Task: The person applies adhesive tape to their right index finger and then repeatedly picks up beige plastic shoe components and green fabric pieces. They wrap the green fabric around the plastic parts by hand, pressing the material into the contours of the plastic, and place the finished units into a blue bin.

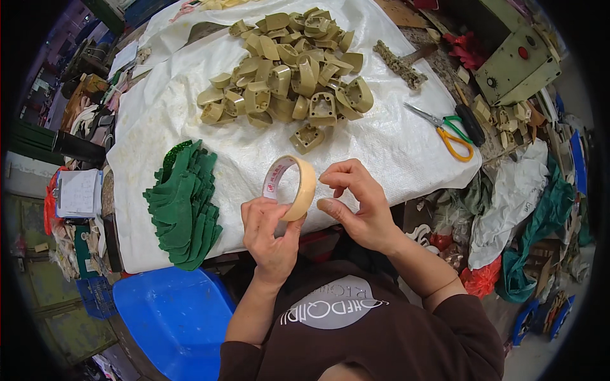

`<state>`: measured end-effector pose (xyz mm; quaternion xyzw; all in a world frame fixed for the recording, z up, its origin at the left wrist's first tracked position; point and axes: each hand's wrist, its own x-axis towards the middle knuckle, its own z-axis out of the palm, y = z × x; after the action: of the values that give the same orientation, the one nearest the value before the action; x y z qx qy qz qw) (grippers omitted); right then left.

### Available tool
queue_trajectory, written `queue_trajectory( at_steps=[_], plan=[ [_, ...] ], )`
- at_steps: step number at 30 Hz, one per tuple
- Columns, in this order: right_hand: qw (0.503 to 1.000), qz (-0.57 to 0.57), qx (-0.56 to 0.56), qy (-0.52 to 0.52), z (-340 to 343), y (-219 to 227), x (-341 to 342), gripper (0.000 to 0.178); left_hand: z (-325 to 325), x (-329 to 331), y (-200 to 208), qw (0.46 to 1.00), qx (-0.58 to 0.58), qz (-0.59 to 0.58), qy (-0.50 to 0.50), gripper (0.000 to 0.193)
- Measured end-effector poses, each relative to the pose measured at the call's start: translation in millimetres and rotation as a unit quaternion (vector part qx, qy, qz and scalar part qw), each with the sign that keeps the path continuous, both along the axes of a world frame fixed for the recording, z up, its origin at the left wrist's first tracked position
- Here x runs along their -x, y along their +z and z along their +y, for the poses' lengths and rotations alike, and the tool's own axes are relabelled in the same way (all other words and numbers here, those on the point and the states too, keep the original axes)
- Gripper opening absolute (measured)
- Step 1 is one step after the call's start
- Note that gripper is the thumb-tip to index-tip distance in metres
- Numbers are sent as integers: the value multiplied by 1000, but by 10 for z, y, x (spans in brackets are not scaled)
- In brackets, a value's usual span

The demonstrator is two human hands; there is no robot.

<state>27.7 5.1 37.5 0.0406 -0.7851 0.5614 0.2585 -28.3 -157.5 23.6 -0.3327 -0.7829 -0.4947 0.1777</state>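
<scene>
White sheet (397,136); left grip (272,240) partly hides tape roll (307,185)

Here's the tape (307,190), matt and papery; smooth, glossy plastic across those parts (278,81); matt cloth (184,206), fuzzy-looking; creased, faintly shiny sheet (387,149); scissors (437,123), bright metal blades; tub (175,324), smooth plastic!

Holds the bare left forearm (253,311) steeply upward and slants the bare right forearm (420,268) inward from the other side. Poses the left hand (273,238) and the right hand (361,209) near each other, yet apart. Curls the left fingers into a grip, with the back of that hand turned up. Shapes the right hand loosely — points index finger and thumb leftward, tips parted, and bends other fingers in behind.
</scene>
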Motion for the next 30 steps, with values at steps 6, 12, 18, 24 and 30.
queue_trajectory(
  at_steps=[6,12,18,24,30],
  plan=[
    [998,-3,-33,-50,-119,-21,-10,31,34,-46,-28,1000,14,26,1,31],
    [998,10,-49,-40,-151,-71,32,21,-5,-46,-34,998,30,51,2,32],
    [999,1,-38,-9,-165,-94,40,20,-47,-48,-66,999,29,43,0,30],
    [999,21,-29,-32,-198,-60,33,25,-71,-64,-42,999,32,40,-3,29],
    [998,32,-48,-37,-178,-89,29,24,-55,-77,-49,997,23,70,-1,34]
  ],
)
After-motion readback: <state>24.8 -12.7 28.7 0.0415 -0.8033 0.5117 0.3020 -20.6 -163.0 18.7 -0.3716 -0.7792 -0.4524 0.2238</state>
